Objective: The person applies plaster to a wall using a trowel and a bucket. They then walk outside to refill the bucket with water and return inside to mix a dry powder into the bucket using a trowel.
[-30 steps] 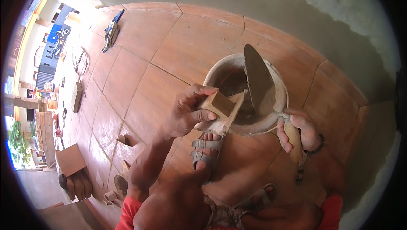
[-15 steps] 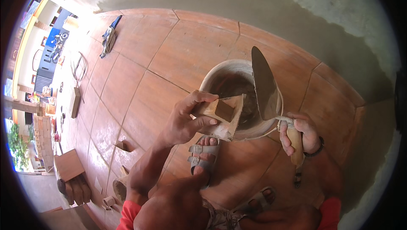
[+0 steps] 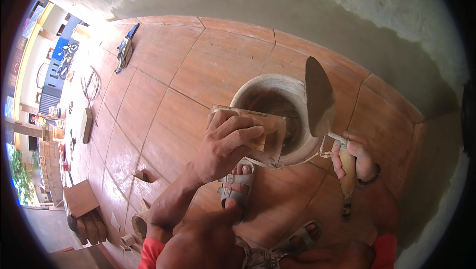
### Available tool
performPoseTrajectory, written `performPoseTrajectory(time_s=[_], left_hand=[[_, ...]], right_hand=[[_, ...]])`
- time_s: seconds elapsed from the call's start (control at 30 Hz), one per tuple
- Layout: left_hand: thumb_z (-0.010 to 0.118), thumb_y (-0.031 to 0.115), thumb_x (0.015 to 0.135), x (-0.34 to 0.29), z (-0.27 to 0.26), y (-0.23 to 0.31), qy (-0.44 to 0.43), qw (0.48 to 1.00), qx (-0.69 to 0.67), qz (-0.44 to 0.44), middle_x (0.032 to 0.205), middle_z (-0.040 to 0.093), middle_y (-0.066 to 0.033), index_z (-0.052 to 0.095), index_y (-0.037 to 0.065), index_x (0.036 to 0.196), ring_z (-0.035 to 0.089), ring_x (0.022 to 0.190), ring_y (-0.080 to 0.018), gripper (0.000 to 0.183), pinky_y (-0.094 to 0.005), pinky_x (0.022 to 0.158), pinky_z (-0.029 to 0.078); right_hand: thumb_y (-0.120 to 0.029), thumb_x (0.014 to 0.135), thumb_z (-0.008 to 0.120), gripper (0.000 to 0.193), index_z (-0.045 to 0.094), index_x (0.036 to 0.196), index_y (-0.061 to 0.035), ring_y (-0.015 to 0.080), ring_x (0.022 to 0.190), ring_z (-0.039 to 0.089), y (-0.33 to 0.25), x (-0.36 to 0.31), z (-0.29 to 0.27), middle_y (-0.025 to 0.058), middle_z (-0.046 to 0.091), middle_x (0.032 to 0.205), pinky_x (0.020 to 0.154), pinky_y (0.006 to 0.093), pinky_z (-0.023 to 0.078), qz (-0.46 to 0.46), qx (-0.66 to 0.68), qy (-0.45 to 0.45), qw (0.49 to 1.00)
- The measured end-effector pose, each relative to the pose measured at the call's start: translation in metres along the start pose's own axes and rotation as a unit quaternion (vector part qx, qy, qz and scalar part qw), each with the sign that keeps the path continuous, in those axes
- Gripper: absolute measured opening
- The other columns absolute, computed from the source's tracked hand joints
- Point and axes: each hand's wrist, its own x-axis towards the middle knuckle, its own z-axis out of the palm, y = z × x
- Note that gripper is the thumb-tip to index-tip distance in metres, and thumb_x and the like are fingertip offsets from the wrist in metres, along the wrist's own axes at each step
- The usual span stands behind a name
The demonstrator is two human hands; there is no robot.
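Over the left part of a round bucket (image 3: 292, 82), my left hand (image 3: 223, 142) is closed round the block handle of a flat, mortar-smeared float (image 3: 275, 121). The fingers curl over the handle and hide part of it. My right hand (image 3: 361, 162) grips the wooden handle of a trowel (image 3: 320, 98). Its broad grey blade points up and away from me, over the bucket's right rim. Grey wet-looking stuff shows inside the bucket, partly covered by the float. A thin cord or wire handle hangs at the bucket's near right side.
Reddish floor tiles (image 3: 188, 100) run up to a wall with a darker, damp-looking plaster band (image 3: 277, 8). My sandalled foot (image 3: 239, 184) is just below the bucket. To the left lie a crumpled cloth (image 3: 124, 53), a tile piece (image 3: 80, 197) and a long block (image 3: 87, 126).
My left hand has shifted from pinching the float's edge to wrapping over its block handle, and the float has turned flatter. The trowel has moved slightly right.
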Motion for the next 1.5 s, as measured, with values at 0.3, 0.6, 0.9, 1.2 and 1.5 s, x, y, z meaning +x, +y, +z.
performPoseTrajectory(time_s=[0.3, 0.6, 0.9, 1.2, 1.5], left_hand=[[0.058, 0.020, 0.069, -0.003, -0.006, 0.011, -0.055, 0.978, 0.200, -0.003, 0.107, 0.053, -0.0014, 0.060, 0.016, 0.106, 0.047, 0.098, -0.0212, 0.037, -0.0381, 0.083, 0.035], [0.057, 0.017, 0.072, -0.006, -0.003, 0.015, -0.040, 0.984, 0.167, -0.043, 0.106, 0.052, -0.0023, 0.060, 0.014, 0.106, 0.048, 0.099, -0.0224, 0.035, -0.0381, 0.082, 0.035], [0.062, 0.009, 0.066, -0.008, -0.001, 0.019, -0.024, 0.983, 0.181, 0.006, 0.102, 0.055, -0.0057, 0.060, 0.007, 0.101, 0.052, 0.091, -0.0231, 0.035, -0.0362, 0.077, 0.040], [0.066, 0.009, 0.061, -0.004, -0.008, 0.024, -0.083, 0.991, 0.107, 0.004, 0.101, 0.057, -0.0038, 0.064, 0.010, 0.095, 0.052, 0.092, -0.0226, 0.034, -0.0364, 0.079, 0.039], [0.064, 0.016, 0.065, -0.003, -0.018, 0.011, -0.124, 0.990, 0.047, 0.047, 0.104, 0.054, -0.0002, 0.064, 0.015, 0.096, 0.048, 0.101, -0.0207, 0.031, -0.0378, 0.087, 0.034]], right_hand=[[-0.010, 0.075, 0.061, 0.022, 0.058, 0.092, 0.0043, 0.0218, 0.063, 0.057, -0.009, -0.008, 0.024, 0.0116, 0.054, 0.076, 0.055, 0.0331, 0.045, -0.254, -0.548, 0.150, 0.783], [-0.014, 0.075, 0.065, 0.027, 0.057, 0.096, 0.0024, 0.0285, 0.072, 0.058, 0.009, -0.019, 0.051, 0.0133, 0.053, 0.084, 0.060, 0.0367, 0.048, -0.181, -0.580, 0.101, 0.788], [-0.015, 0.077, 0.062, 0.029, 0.056, 0.101, -0.0005, 0.0307, 0.068, 0.058, 0.015, -0.021, 0.051, 0.0127, 0.055, 0.080, 0.058, 0.0391, 0.048, -0.151, -0.599, 0.084, 0.782], [-0.014, 0.073, 0.064, 0.027, 0.058, 0.098, -0.0042, 0.0292, 0.066, 0.056, 0.022, -0.010, 0.025, 0.0107, 0.053, 0.074, 0.057, 0.0405, 0.047, -0.179, -0.651, 0.171, 0.717], [-0.006, 0.068, 0.065, 0.015, 0.063, 0.084, -0.0043, 0.0218, 0.062, 0.050, -0.011, -0.017, 0.006, 0.0057, 0.047, 0.069, 0.053, 0.0336, 0.044, -0.243, -0.686, 0.063, 0.683]])
